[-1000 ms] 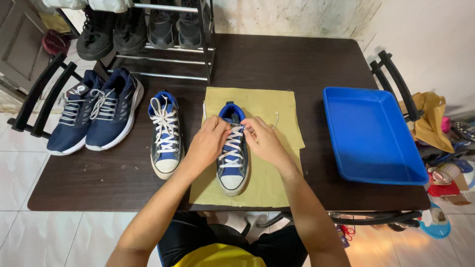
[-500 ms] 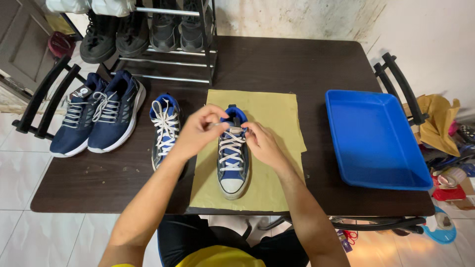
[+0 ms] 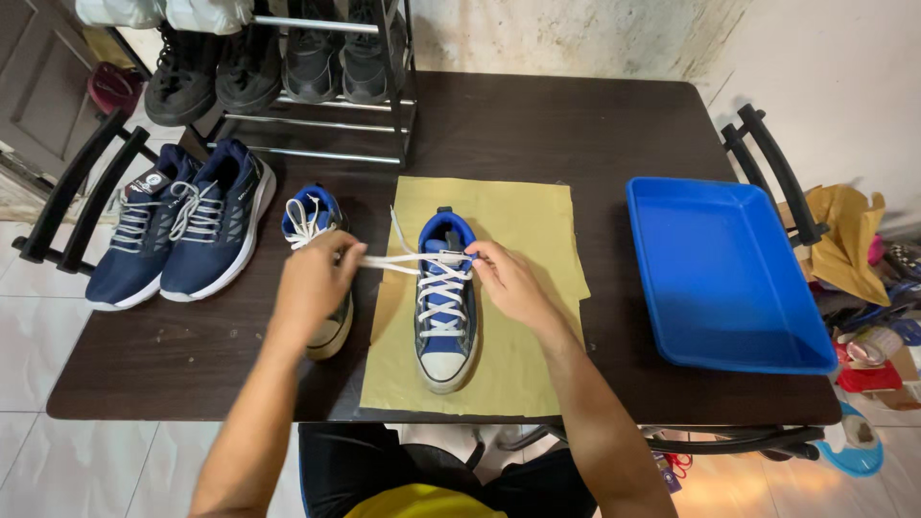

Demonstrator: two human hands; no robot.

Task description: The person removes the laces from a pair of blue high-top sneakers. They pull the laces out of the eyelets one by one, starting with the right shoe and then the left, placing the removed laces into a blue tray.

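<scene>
A blue canvas sneaker (image 3: 443, 317) with a white toe cap lies on a yellowish paper sheet (image 3: 523, 317) on the dark table. My left hand (image 3: 312, 278) pinches its white lace (image 3: 395, 261) and holds it stretched out to the left, above the second blue sneaker (image 3: 309, 213). My right hand (image 3: 504, 278) grips the sneaker's right side at the top eyelets, fingers on the lace there.
A pair of navy running shoes (image 3: 177, 225) sits at the table's left end. Behind stands a metal shoe rack (image 3: 317, 96) with dark shoes. An empty blue plastic tray (image 3: 720, 273) lies at the right. Black chairs flank the table (image 3: 576, 125).
My left hand has pulled the lace out leftward, away from the sneaker's tongue. My right hand stays at the top eyelets.
</scene>
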